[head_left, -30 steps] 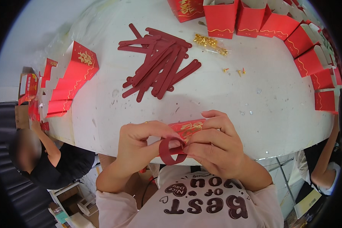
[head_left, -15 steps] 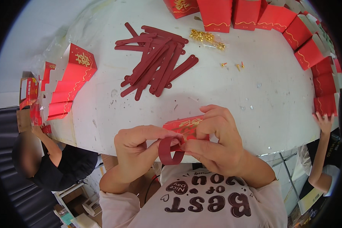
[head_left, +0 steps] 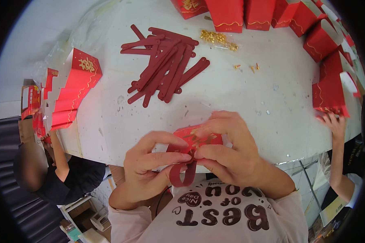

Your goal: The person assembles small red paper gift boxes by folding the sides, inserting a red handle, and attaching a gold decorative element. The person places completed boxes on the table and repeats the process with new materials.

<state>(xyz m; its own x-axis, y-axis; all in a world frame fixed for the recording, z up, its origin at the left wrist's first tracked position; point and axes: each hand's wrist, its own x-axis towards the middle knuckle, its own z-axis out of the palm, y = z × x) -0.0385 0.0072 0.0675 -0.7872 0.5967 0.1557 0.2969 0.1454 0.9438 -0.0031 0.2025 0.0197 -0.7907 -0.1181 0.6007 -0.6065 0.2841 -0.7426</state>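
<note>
Near the table's front edge, my left hand point(head_left: 156, 156) pinches a looped maroon strap point(head_left: 182, 178) against a red box with gold print point(head_left: 209, 139). The strap's loop hangs down toward my shirt. From the other side my right hand point(head_left: 231, 148) is closed, thumb and fingertip pressed where the strap meets the box. A tiny gold glint shows between the fingertips; whether it is a fastener I cannot tell. My fingers hide part of the box.
A pile of maroon straps point(head_left: 164, 65) lies ahead. Beyond it are a bag of gold fasteners point(head_left: 215, 37) and several loose fasteners point(head_left: 252, 69). Red boxes point(head_left: 326, 40) line the far right; more boxes point(head_left: 83, 69) stand left. Another person's hand point(head_left: 333, 123) touches a box at right.
The strap loop has tipped lower, and my left fingers have shifted against the box. At right, the other person's hand has moved left, with nearby boxes pushed farther onto the table.
</note>
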